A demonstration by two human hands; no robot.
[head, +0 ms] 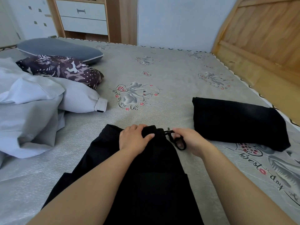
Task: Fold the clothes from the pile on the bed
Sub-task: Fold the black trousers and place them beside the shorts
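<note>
2 hands work at the waistband end of black trousers (146, 176) lying lengthwise on the grey printed bed sheet (170, 70): the left hand (134, 140) lies palm-down on the waistband with fingers curled over its far edge and thumb flat on the cloth, while the right hand (190, 140) pinches the black drawstring (176, 141) with curled fingers, just beside the waistband's right corner. 1 folded black garment (235, 122) lies near on the right, apart from the trousers; grey-white clothes (32, 108), a camouflage-print piece (65, 69) and a grey pillow (60, 49) sit on the left.
</note>
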